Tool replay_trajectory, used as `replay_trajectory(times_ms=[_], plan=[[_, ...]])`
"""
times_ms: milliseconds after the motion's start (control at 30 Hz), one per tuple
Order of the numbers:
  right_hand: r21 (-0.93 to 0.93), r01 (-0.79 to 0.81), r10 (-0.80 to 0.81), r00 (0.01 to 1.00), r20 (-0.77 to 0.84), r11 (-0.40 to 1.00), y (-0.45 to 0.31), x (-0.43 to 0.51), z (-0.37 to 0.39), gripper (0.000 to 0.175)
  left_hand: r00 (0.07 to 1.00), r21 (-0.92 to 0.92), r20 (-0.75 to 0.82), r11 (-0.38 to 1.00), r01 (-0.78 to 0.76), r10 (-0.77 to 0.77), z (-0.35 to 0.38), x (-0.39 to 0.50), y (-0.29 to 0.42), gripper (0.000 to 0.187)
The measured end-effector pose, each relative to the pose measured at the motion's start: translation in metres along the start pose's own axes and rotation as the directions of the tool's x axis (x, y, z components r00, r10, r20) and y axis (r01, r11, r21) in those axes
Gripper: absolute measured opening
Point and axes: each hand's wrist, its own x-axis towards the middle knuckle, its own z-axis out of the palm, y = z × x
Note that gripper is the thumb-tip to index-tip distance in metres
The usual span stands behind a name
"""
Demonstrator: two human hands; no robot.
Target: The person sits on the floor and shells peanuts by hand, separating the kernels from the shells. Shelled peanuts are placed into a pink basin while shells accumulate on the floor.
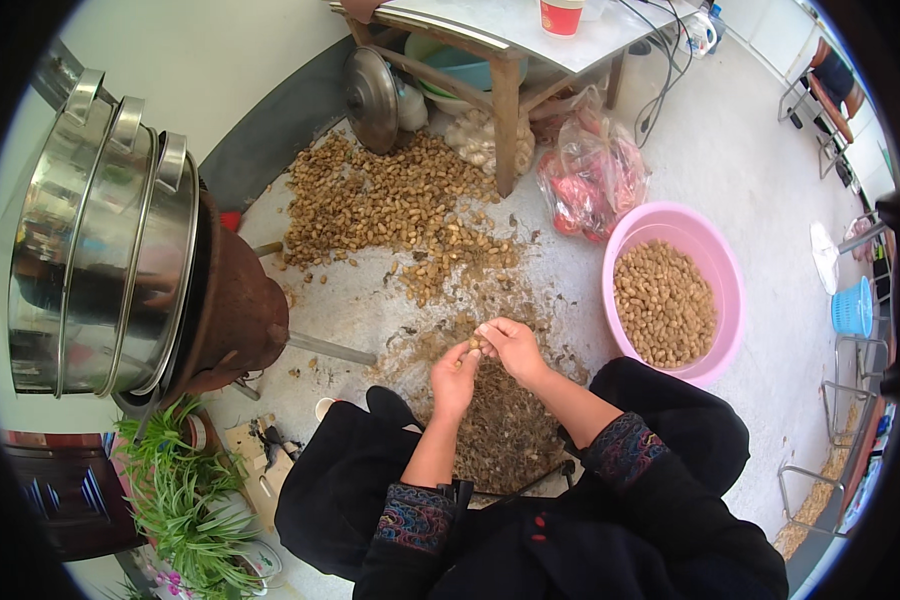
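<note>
Both hands meet in front of me over a heap of dry stems and debris. Between the fingertips is a small tan peanut, partly covered by the fingers. My left hand pinches it from one side, and my right hand grips it from the other. Beyond the hands, many unshelled peanuts lie spread on the floor. To the right stands a pink plastic basin, with a pile of peanuts inside it.
A rusty stove carries stacked metal steamers at left, its legs reaching across the floor. Potted spider plants sit lower left. A wooden-legged table stands ahead, near a plastic bag with red contents. Cables hang beside it.
</note>
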Motion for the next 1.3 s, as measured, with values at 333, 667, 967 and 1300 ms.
replay_trajectory(times_ms=[333, 667, 967, 1300], plan=[[-0.259, 0.156, -0.150, 0.988, 0.045, 0.953, 0.016, -0.001, -0.006, 0.025, 0.972, -0.045, 0.128, 0.978, 0.205, -0.198, -0.010, 0.006, 0.007, 0.022], [-0.019, 0.009, -0.008, 1.000, 0.024, 1.000, 0.023, 0.004, -0.008, 0.025, 0.942, 0.023, 0.287, 0.984, 0.177, -0.176, -0.010, 0.001, 0.006, 0.015], [-0.206, 0.100, -0.109, 0.993, -0.035, 0.973, 0.021, 0.002, -0.011, 0.023, 0.952, -0.061, 0.236, 0.975, 0.214, -0.194, -0.014, 0.004, -0.002, 0.018], [-0.125, 0.031, -0.026, 0.999, 0.041, 0.992, 0.012, -0.005, -0.013, 0.026, 0.995, 0.410, -0.002, 0.908, -0.087, 0.096, -0.007, 0.004, 0.001, 0.026]])
